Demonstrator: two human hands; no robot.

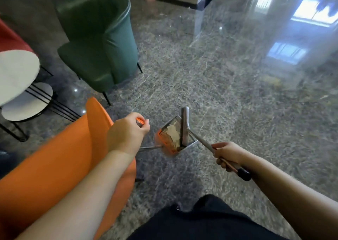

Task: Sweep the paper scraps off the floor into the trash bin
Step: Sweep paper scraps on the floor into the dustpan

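Paper scraps [172, 132] lie in the dustpan [171, 136]
Left hand [128, 132] grips its handle; right hand [225, 154] grips the broom [185, 125] pole

I'm seeing green armchair [102, 38] standing far left, orange chair [60, 157] sitting nearest, white round table [16, 73] overlapping smaller round table [27, 102]; marble floor [219, 75] reflecting windows.

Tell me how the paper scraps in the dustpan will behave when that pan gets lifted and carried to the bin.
The paper scraps look thin and flat, so they are probably very light and could flutter out with a quick swing. They lie loose in the dustpan, so tilting its open edge down would likely spill them. The broom head at the pan's mouth may help hold them in.
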